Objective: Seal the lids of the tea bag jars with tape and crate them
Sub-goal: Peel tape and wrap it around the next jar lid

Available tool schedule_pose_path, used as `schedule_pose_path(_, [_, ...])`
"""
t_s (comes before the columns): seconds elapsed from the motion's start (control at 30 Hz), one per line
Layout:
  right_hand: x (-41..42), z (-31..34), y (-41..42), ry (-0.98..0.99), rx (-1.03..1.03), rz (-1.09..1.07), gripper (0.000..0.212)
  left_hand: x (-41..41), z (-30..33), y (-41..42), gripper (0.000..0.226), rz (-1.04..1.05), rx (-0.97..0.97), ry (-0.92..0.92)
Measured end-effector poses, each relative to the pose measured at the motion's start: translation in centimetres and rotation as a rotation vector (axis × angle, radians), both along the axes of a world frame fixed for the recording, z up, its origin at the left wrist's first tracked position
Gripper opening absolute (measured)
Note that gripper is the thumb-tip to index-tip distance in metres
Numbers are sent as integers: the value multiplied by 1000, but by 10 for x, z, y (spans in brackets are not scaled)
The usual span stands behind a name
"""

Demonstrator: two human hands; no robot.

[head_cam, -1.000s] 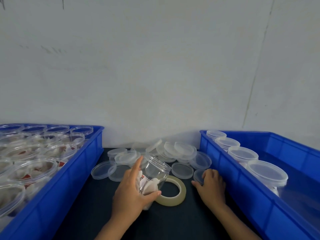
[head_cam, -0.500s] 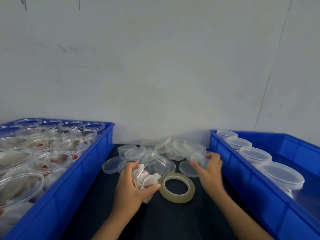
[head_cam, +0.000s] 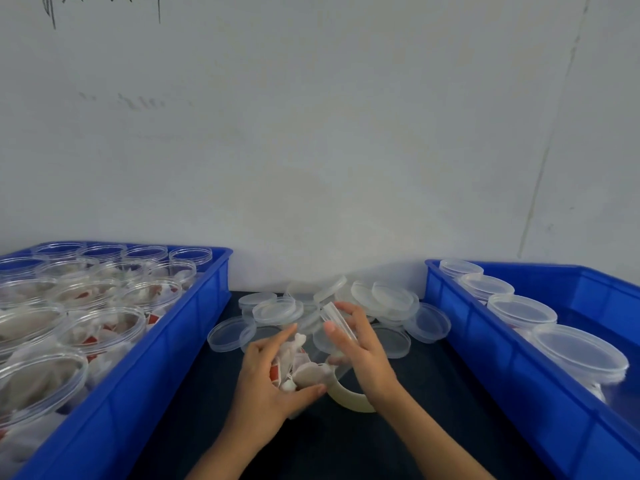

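**Lid meeting jar mouth at lower centre**

The left hand (head_cam: pixel 266 382) is gripping a clear jar (head_cam: pixel 304 362) of tea bags at the lower centre of the frame, fingers and thumb curled round its body. The jar is lying tilted, its long axis running from the palm up and to the right, so its open mouth is facing the right hand (head_cam: pixel 360 348). That hand is pinching a clear lid (head_cam: pixel 337 320) on edge between thumb and fingertips, just above and right of the mouth; whether the lid is touching the rim yet is hard to tell. The right hand is clearly the nearer one to the mouth, so seating the lid probably falls to it.

The tape roll (head_cam: pixel 349 398) is lying flat on the dark table, partly hidden under both hands. Loose lids (head_cam: pixel 394 299) are piling behind. Open jars are filling the left crate (head_cam: pixel 145 372); lidded ones are sitting in the right crate (head_cam: pixel 485 358).
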State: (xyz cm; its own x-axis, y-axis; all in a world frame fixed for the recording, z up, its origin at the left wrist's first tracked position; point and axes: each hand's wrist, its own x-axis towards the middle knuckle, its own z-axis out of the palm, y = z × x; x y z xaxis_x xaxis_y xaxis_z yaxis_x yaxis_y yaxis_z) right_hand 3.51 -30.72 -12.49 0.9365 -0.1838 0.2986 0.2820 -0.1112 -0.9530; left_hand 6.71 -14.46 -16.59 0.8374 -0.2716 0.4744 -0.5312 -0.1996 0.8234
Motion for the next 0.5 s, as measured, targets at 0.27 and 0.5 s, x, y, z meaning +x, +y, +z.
schedule_pose_path(0.27, [-3,-13,11,-19,194,-74,32,1,-12,-6,113,-156,-405,372])
schedule_pose_path(0.5, [-4,-7,14,-136,68,-38,49,4,-2,3,113,-174,-512,374])
